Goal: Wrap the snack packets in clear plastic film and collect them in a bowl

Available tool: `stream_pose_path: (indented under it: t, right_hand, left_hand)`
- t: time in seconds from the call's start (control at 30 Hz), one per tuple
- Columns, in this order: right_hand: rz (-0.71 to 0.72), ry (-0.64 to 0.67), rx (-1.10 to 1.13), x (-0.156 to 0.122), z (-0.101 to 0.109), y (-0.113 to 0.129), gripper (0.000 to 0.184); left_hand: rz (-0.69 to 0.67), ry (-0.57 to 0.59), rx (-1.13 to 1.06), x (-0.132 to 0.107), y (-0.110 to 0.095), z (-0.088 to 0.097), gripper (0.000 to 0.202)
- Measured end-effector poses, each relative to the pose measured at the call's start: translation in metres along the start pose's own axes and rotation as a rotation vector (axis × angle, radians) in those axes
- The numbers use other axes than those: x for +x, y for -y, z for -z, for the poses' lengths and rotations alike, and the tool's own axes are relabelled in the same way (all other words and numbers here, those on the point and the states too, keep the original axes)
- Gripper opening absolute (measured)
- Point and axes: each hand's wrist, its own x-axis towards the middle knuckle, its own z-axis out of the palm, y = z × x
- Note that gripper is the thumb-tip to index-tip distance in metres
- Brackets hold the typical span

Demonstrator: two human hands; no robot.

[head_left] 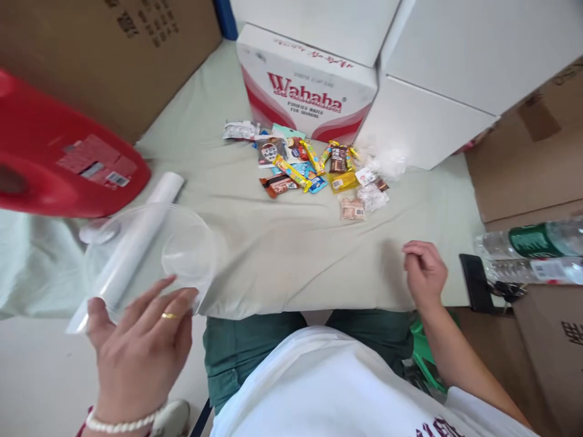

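Note:
My left hand [141, 334] is at the near left edge of the table, with its thumb and bent fingers at the near rim of a clear plastic bowl [206, 243]. The bowl is see-through, and its round base shows on the right side. Under it lies a white roll [159, 197], seen partly through the plastic. My right hand [424, 273] is loosely closed above the right part of the table, with nothing visible in it. A pile of small wrapped snacks [291, 173] lies farther back, apart from both hands, with clear crumpled wrappers [373, 195] at its right.
A large red jug [68, 152] stands at the left before a cardboard box [104, 73]. Behind the snacks stands a white and red Wahaba carton [310, 91] beside white boxes [428, 121]. On the right are plastic bottles [535, 241] and a black phone-like object [476, 282] with keys.

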Motion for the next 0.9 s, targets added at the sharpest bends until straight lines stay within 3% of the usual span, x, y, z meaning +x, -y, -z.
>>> stream_pose_path:
  t: [0.1, 0.2, 0.27, 0.37, 0.43, 0.53, 0.67, 0.77, 0.9]
  right_hand:
    - [0.254, 0.146, 0.023, -0.01, -0.002, 0.06, 0.033]
    - [0.525, 0.294, -0.041, -0.022, 0.002, 0.095, 0.053]
    - [0.574, 0.391, -0.111, -0.027, 0.008, 0.096, 0.046]
    - [0.432, 0.431, -0.172, -0.028, 0.022, 0.061, 0.028]
    - [0.229, 0.327, -0.228, -0.023, 0.036, 0.018, 0.019]
    - [-0.125, 0.053, -0.404, -0.002, 0.056, -0.061, 0.019]
    - [-0.363, -0.028, -0.52, 0.061, 0.051, -0.143, 0.023]
    - [-0.399, 0.054, -0.455, 0.121, 0.025, -0.166, 0.029]
    - [-0.497, 0.1, -0.47, 0.185, 0.0, -0.157, 0.068]
  left_hand:
    - [-0.197, 0.035, -0.214, 0.032, -0.051, 0.003, 0.025]
    - [-0.368, 0.086, -0.403, 0.06, -0.11, -0.005, 0.024]
    - [-0.502, 0.109, -0.502, 0.072, -0.14, -0.017, 0.02]
    - [-0.572, 0.078, -0.554, 0.08, -0.158, -0.039, 0.031]
    - [-0.514, 0.063, -0.541, 0.079, -0.154, -0.054, 0.039]
    - [-0.365, 0.091, -0.5, 0.065, -0.13, -0.078, 0.032]
    - [-0.241, 0.126, -0.496, 0.031, -0.092, -0.103, 0.021]
    - [-0.213, 0.136, -0.492, 0.01, -0.075, -0.111, 0.023]
    - [-0.221, 0.093, -0.428, -0.001, -0.07, -0.116, 0.031]
